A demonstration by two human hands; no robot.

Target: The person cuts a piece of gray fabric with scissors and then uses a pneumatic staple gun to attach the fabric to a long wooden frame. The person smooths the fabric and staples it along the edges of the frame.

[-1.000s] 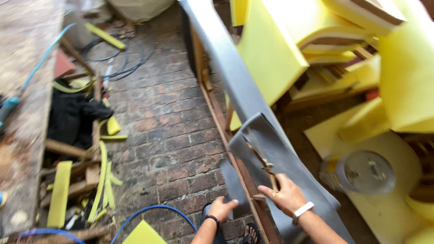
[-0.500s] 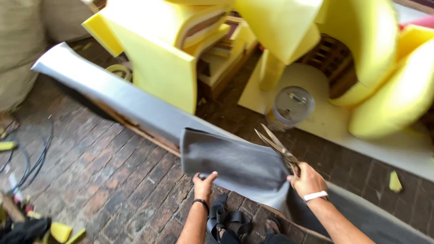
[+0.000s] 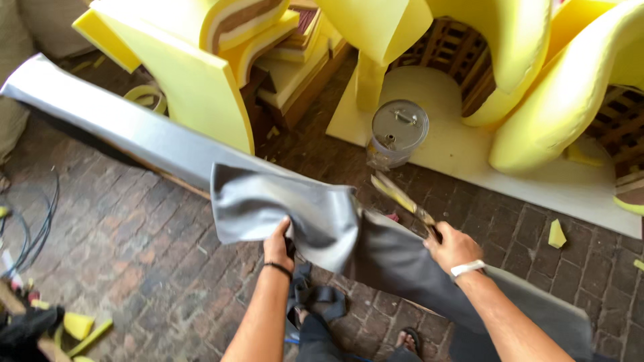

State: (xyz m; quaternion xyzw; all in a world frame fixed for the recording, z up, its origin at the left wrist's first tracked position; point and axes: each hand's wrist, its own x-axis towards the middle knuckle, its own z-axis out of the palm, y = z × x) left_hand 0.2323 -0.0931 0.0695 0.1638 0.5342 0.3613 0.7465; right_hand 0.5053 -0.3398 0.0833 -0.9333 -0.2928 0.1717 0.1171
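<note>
- Long grey sheet of smooth, faintly glossy upholstery material [image 3: 134,134]: runs as a band from the upper left of the frame down to the lower right; its cut end is folded back at the centre into a soft, rippled flap with a matte darker underside.
- Left hand [image 3: 278,245]: centre bottom of the frame, fingers clenched on the lower edge of the folded flap; a thin dark band sits at the wrist.
- Right hand [image 3: 453,247]: right of centre, fingers wrapped around the handles of a pair of long metal scissors [image 3: 402,198]; a white band sits at the wrist.
- The scissors: blades point up and to the left, blurred, lying just above the grey sheet's edge.
- Thick yellow foam blocks [image 3: 194,80]: spongy, curved and slab-shaped, stacked across the top of the frame over wooden frames.
- Round clear jar with a flat metal lid [image 3: 396,134]: stands on a pale foam sheet, upper centre.
- Brick floor [image 3: 134,255]: reddish-brown, rough, patterned pavers; small yellow foam scrap [image 3: 556,234] at the right.
</note>
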